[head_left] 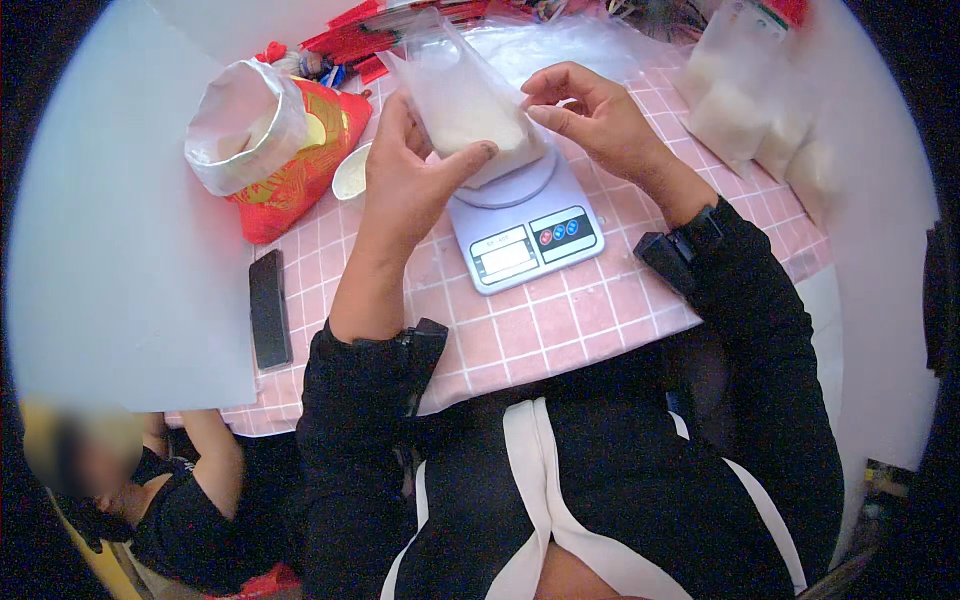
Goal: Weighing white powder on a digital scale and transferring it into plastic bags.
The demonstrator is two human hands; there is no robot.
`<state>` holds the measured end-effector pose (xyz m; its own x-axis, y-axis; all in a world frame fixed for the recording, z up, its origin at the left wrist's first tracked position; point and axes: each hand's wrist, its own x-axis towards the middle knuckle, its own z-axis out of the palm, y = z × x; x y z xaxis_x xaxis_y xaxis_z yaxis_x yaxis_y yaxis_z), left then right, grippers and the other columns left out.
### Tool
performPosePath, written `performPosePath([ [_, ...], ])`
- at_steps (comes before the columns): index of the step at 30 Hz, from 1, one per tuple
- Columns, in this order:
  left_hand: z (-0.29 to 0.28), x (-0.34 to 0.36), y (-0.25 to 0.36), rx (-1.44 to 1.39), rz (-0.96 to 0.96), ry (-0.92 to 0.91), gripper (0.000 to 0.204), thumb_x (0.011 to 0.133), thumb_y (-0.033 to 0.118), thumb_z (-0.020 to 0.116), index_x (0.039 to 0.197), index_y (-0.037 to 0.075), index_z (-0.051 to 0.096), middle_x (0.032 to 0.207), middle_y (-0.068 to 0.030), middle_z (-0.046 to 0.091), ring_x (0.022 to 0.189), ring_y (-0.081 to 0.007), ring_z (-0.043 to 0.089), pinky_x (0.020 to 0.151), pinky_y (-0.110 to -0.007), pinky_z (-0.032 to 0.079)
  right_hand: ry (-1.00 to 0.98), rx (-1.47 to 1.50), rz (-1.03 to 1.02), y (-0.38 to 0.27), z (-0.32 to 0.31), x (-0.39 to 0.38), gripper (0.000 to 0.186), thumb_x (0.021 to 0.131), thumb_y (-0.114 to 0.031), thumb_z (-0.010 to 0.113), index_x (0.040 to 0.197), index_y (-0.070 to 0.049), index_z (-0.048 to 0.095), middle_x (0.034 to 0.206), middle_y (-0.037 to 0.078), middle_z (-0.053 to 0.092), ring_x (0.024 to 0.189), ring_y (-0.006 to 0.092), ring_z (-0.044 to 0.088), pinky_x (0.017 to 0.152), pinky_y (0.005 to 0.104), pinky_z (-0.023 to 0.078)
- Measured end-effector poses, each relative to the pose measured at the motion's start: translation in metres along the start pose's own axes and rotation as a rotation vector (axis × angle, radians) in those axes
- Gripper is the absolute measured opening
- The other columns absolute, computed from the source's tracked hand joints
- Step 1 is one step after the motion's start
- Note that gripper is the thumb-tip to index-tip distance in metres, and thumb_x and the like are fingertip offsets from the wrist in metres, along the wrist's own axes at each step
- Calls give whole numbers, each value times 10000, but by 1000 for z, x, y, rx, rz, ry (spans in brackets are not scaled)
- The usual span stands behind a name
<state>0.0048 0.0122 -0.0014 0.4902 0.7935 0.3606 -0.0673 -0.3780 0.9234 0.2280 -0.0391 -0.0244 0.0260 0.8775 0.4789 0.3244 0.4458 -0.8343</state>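
A clear plastic bag with white grains in its lower part rests tilted on the round plate of a white kitchen scale. My left hand is wrapped round the bag's left side, its thumb across the front near the bottom. At the bag's right edge, my right hand has its fingers curled, with thumb and index fingertip at the plastic. Just left of my left hand lies a white scoop or small bowl, partly hidden by that hand.
A red and gold sack with a rolled-down white rim stands open at the left. Below it lies a black phone. Filled clear bags sit at the right, and red packaging lies at the back. Another person is at lower left.
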Motion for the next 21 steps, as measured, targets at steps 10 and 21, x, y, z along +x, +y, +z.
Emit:
performPosePath([
  [10, -10, -1, -20, -173, 53, 71, 453, 842, 188, 729, 1194, -26, 540, 1074, -92, 623, 1018, -156, 589, 890, -289, 472, -3, -60, 7, -2, 2, 1, 288, 873, -187, 689, 1149, -107, 666, 941, 15, 670, 848, 90, 598, 746, 254, 479],
  [21, -3, -2, -6, -56, 229, 370, 123, 929, 130, 641, 930, 7, 643, 844, -1, 631, 767, -60, 563, 715, -205, 454, 93, 85, 69, -17, -1, 1, 120, 903, -140, 654, 951, -31, 640, 818, 18, 645, 760, 88, 614, 716, 245, 507],
])
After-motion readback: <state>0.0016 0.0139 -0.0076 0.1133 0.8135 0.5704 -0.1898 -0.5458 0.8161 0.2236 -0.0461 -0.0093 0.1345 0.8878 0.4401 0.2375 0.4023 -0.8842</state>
